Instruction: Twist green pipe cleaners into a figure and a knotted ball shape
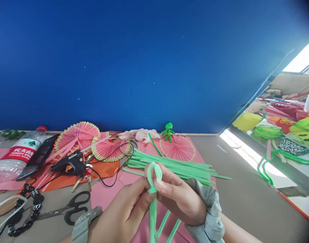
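The loop [149,175] could be springing open if either pinch is slackening, since the fuzzy stem [152,217] is probably resisting its bend; uneven pulling could be skewing it. It is standing at six o'clock in the view. The left hand [129,202] is angling from seven toward one o'clock, its thumb and index finger gripping the loop's base, the stem hanging toward six. The right hand [183,199] is angling from four toward ten, its thumb and fingers pinching the loop's right side.

Plastic bottle [22,151], pleated pink fans [80,136], black glue gun [71,164], keys [89,183], scissors [58,211] and black beads [37,207].
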Action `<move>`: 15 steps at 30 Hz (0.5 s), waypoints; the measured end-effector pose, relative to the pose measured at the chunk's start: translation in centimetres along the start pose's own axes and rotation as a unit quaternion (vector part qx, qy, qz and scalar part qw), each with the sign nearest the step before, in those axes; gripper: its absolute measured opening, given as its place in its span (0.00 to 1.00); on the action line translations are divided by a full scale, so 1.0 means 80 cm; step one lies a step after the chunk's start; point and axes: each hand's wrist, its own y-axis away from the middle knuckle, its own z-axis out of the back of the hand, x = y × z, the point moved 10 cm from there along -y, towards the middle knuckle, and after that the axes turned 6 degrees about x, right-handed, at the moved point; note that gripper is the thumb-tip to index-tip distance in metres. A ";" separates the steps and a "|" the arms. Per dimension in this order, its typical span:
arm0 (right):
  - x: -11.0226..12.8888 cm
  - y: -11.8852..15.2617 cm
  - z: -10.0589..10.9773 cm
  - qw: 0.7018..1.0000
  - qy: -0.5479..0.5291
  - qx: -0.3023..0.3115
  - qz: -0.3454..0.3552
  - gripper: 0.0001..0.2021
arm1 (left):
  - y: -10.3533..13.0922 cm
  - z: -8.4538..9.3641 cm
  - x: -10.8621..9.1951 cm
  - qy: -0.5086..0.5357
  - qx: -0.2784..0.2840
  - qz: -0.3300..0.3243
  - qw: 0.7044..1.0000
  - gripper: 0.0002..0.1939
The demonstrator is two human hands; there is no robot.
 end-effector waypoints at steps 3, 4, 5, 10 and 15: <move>0.002 -0.001 -0.006 1.000 -0.008 0.022 0.008 0.06 | 0.002 0.000 0.007 0.033 -0.009 0.004 0.999 0.08; 0.003 -0.002 -0.007 1.000 -0.005 0.026 0.009 0.06 | 0.002 0.000 0.009 0.046 -0.012 0.006 0.999 0.08; 0.003 -0.002 -0.006 1.000 0.002 0.024 0.008 0.06 | 0.002 0.000 0.012 0.058 -0.015 0.010 0.998 0.08; 0.004 -0.002 0.009 0.996 0.082 -0.019 -0.003 0.10 | 0.001 0.003 0.017 0.088 -0.034 0.013 0.995 0.10; 0.011 -0.001 0.016 0.981 0.184 -0.057 -0.008 0.14 | 0.002 0.012 0.019 0.070 -0.072 -0.001 0.995 0.12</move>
